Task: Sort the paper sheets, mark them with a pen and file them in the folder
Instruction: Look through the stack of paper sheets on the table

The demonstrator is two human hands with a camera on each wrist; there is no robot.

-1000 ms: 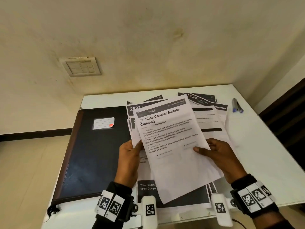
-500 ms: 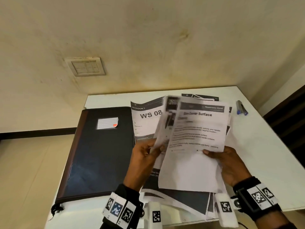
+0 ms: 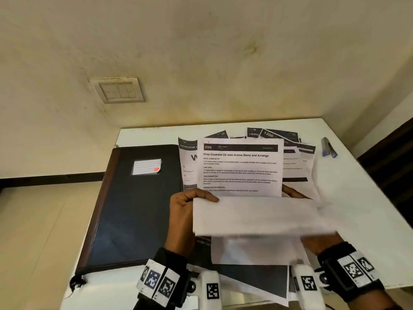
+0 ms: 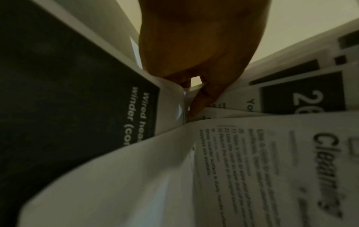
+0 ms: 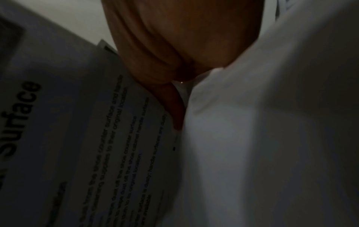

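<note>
Your folder (image 3: 134,206) lies closed along the left edge of the tabletop (image 3: 366,198), a small lined label (image 3: 146,166) on its cover; nothing of its contents shows. Beside it, across the middle and toward the far edge, the loose paper sheets (image 3: 290,157) fan out in an overlapping spread. The pen (image 3: 328,147) sits alone near the far right corner, well apart from your hands.

Your left hand (image 3: 181,218) grips the left edge of the sheets you're holding up, thumb on top of a blank-backed sheet (image 3: 257,215) that folds toward you and blurs at its right end. Behind it stands a printed page (image 3: 240,166) headed "Drop Essential Oil onto Aroma Stone and Arrange". From the left wrist, your fingers (image 4: 202,104) pinch paper edges together, with a "Cleaning" page (image 4: 272,169) curling below.

Your right hand (image 3: 295,194) is mostly hidden behind the paper in the head view; only the knuckles peek out. The right wrist view is dark, yet it shows your thumb (image 5: 174,110) pressed into a fold between a printed "Surface" page (image 5: 97,138) and a blank one, so that hand grips paper too. Which sheet is which across views, you can't tell.
</note>
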